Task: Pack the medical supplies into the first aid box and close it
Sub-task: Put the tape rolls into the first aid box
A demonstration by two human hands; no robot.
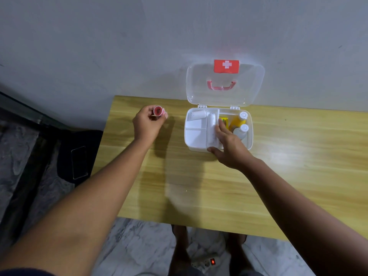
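Plain room with a wooden table against a pale wall

A light wooden table (199, 186) with yellowish grain stands pushed against a bare grey-white wall (119, 36), its top shiny with soft overhead glare toward the right. Under its near edge the floor (139, 246) is grey-white marble-patterned tile, where a white power strip (205, 262) lies with a red switch lit. To the left of the table, low down, sits a dark piece of furniture (77, 156), too dim to identify.

left hand (147, 124): raised, fingers curled | right hand (229, 144): lowered, fingers extended
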